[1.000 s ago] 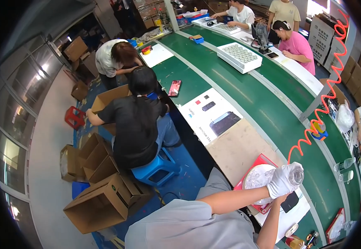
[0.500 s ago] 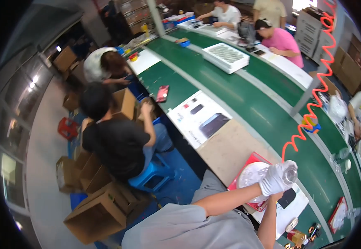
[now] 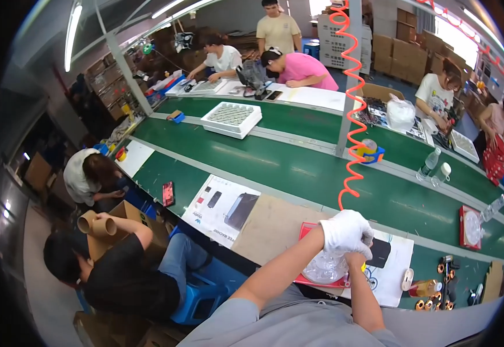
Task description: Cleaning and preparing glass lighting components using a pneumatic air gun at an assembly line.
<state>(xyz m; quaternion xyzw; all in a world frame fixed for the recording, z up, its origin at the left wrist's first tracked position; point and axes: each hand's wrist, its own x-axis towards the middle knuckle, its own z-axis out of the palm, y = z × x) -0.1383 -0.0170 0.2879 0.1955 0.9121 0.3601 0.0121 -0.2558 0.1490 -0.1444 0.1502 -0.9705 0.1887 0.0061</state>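
My left hand (image 3: 347,231), in a white glove, is closed over a crumpled clear plastic bag (image 3: 324,269). The bag lies on a red tray (image 3: 308,230) at the near edge of the green workbench. My right forearm comes up from below, and my right hand (image 3: 356,258) is tucked under the glove against the bag; its fingers are hidden. A black phone-like slab (image 3: 380,253) lies just right of my hands on a white sheet (image 3: 394,283).
An orange coiled hose (image 3: 350,115) hangs down just behind my hands. Left of the tray lie a brown board (image 3: 272,225) and a printed sheet (image 3: 223,208). Small copper coils (image 3: 437,301) and a tape roll (image 3: 407,279) sit to the right. A seated person in black (image 3: 124,272) is at my left.
The view has swung round toward the bench. My hands stay together on the plastic bag over the red tray. The seated person in black has raised an arm with cardboard tubes.
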